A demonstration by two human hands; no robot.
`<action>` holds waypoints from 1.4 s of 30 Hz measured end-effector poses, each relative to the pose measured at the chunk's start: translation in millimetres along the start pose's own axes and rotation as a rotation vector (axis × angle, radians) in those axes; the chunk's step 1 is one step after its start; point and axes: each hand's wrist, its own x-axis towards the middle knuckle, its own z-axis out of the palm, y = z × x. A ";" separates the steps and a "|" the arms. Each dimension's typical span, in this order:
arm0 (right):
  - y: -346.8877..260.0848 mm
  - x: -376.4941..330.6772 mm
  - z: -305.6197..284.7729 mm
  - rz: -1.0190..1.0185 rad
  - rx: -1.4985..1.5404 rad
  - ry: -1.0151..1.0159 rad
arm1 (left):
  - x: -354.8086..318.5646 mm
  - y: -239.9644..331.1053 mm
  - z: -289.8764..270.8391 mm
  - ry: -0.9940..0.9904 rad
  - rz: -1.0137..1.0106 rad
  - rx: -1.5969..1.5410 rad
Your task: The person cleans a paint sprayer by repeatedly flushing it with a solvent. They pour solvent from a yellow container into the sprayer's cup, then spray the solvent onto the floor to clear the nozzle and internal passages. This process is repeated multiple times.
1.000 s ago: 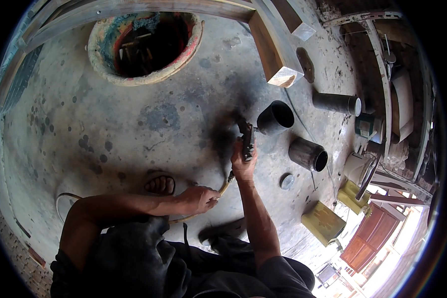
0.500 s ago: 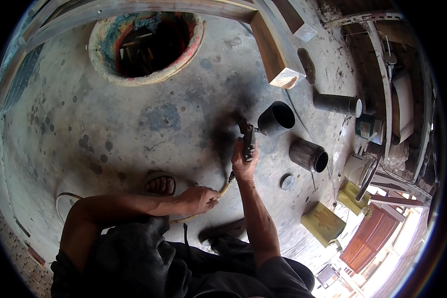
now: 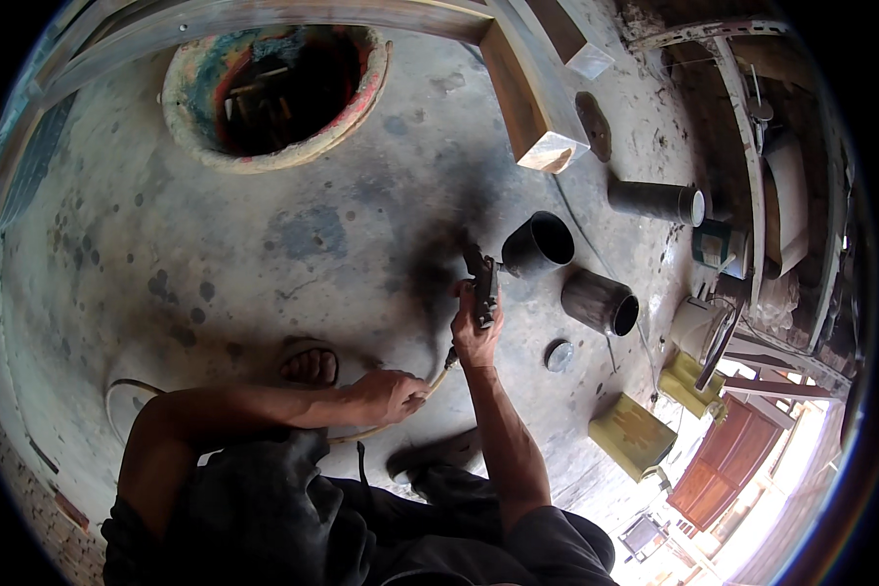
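A spray gun point(image 3: 482, 278) is gripped in the right hand point(image 3: 476, 337), its fingers wrapped tight round the handle, and is aimed at a dark cylindrical pipe section point(image 3: 535, 243) standing on the concrete floor point(image 3: 264, 254) just right of the nozzle. The hose point(image 3: 400, 415) is pinched in the closed fingers of the left hand point(image 3: 389, 395), near the body. The step in hand is judged to be coating of that pipe; next, the gun would need to be swept round its wall while hose slack is fed. Three pipe sections are counted, two yellow blocks point(image 3: 631, 434) at the near right, one round pit point(image 3: 273, 88) far left, and one bare foot point(image 3: 310, 366).
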 end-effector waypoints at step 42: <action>22.5 -6.6 -1.0 0.046 -0.039 -0.004 | 2.4 -7.3 2.7 0.056 0.042 0.028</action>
